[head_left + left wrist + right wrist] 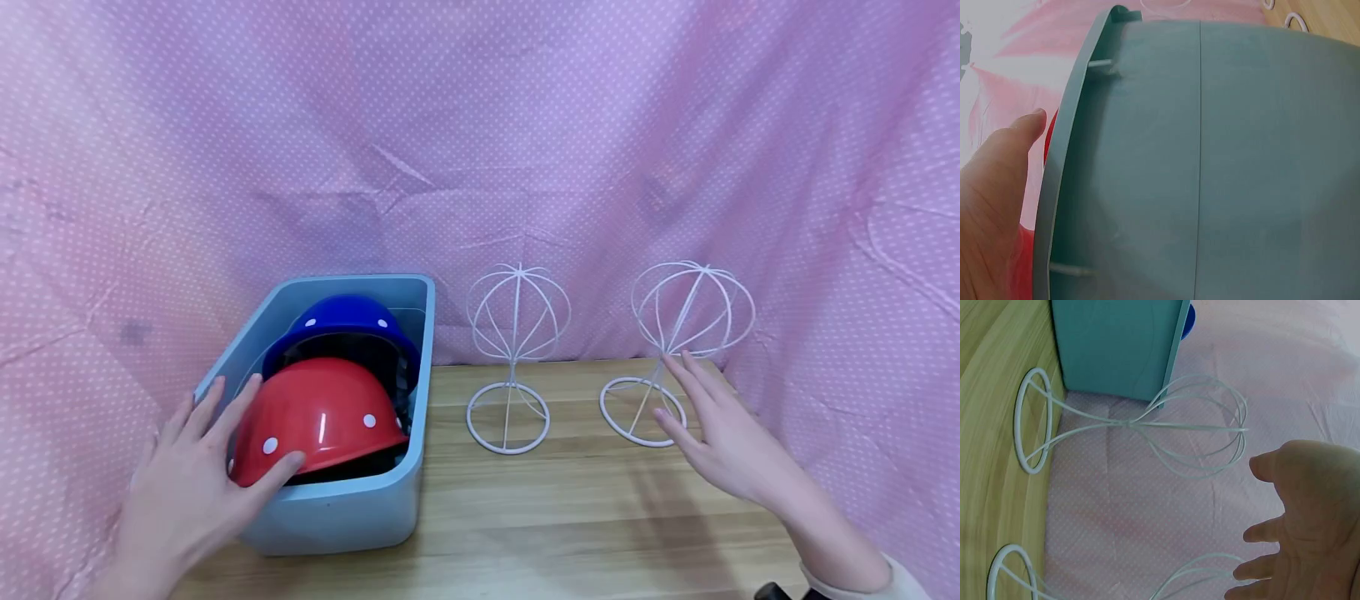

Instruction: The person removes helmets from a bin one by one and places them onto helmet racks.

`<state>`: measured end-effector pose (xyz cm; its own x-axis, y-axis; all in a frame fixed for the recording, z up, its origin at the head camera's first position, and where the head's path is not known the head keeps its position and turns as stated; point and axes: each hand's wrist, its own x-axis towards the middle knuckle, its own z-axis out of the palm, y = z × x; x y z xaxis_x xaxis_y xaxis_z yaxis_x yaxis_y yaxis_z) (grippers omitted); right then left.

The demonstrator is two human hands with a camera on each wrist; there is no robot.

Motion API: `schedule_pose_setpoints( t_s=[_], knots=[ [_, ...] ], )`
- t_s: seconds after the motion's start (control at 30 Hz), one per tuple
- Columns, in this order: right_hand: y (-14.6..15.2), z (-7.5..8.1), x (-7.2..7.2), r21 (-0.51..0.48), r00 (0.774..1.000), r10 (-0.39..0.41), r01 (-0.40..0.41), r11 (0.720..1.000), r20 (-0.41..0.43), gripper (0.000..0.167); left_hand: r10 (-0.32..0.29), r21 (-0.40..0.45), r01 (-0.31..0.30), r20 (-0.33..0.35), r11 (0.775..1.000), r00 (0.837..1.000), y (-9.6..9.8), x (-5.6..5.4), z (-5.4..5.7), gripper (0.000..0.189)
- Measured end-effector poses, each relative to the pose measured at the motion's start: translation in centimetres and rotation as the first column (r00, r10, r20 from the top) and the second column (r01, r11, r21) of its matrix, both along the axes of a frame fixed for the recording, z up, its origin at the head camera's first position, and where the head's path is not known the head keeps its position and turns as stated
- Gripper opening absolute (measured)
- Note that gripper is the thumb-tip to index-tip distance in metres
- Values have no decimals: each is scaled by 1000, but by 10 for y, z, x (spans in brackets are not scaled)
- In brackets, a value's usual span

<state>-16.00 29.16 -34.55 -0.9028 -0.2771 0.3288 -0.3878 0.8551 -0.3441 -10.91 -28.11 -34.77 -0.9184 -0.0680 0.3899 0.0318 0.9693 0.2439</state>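
In the head view a red hard hat (322, 408) with white dots lies tilted in the blue-grey bin (348, 508), in front of a blue hard hat (348, 315). My left hand (191, 475) is spread over the bin's left front corner, fingers straight, the thumb and fingertips right at the red hat's edge. The left wrist view shows mostly the bin's outer wall (1210, 162), with the thumb near its rim. On the right, my right hand (723, 437) is held out with straight fingers and nothing in it, overlapping the right white wire stand (693, 312) in the head view.
Another white wire stand (517, 321) stands between the bin and the right stand. Both have round ring bases on the wooden table (525, 517). A pink dotted cloth (480, 150) hangs behind and at the sides. A small black object (772, 592) shows at the bottom right.
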Motion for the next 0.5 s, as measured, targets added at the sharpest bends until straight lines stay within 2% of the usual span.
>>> schedule_pose_setpoints(
  t_s=[0.13, 0.27, 0.33, 0.43, 0.5],
  knots=[
    [-13, 10, -1, -38, 998, 8, -10, 999, -67, 77, 31, 6, -31, -39, 999, 999, -13, 1, -1, 107],
    [-27, 20, -2, -73, 985, 27, -40, 997, -168, 74, 72, 105, -62, -96, 993, 993, -29, 3, -3, 102],
    [-35, 24, -2, -79, 971, 40, -60, 995, -236, 73, 101, 192, -77, -116, 978, 988, -38, 5, -4, 98],
    [-47, 29, -2, -88, 946, 61, -94, 992, -318, 74, 166, 296, -130, -98, 946, 981, -51, 8, -8, 93],
    [-56, 32, -3, -111, 935, 87, -132, 985, -344, 73, 194, 361, -154, -78, 920, 978, -61, 11, -15, 89]
  ],
)
